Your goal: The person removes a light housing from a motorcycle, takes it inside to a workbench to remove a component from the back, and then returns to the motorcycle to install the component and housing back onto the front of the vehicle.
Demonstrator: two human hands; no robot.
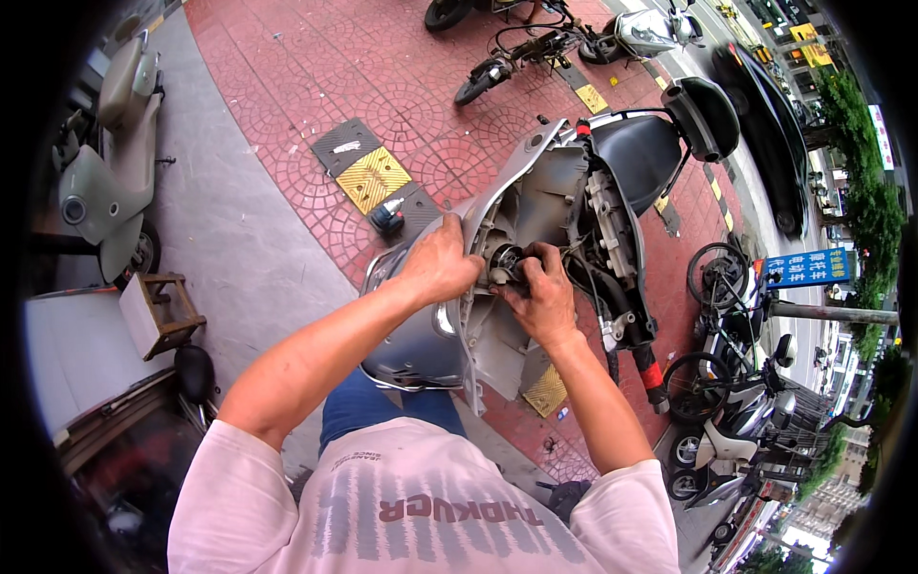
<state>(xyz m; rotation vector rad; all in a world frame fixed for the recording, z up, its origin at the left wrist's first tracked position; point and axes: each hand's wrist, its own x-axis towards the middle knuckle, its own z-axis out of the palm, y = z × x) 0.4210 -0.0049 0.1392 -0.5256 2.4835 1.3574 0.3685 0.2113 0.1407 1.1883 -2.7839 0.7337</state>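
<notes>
A scooter's grey front panel (416, 359) stands before me, partly detached, with its dusty inner side (553, 196) facing my hands. Set into that inner side is a round dark part with a shiny rim (504, 256), perhaps a lock or cap. My left hand (443, 258) is closed at the panel's edge just left of it; what its curled fingers hold is hidden. From the right, the bent thumb and fingers of my right hand (542, 292) pinch the round part's side. Wires and a frame bar (612, 215) show beyond my right hand.
A teal and black power drill (386, 216) lies by a yellow and black ramp (373, 179). The scooter's black seat (639, 153) and red-banded handlebar grip (652, 378) are to the right. A wooden stool (163, 314) and a beige scooter (113, 182) stand left; parked bikes line the right.
</notes>
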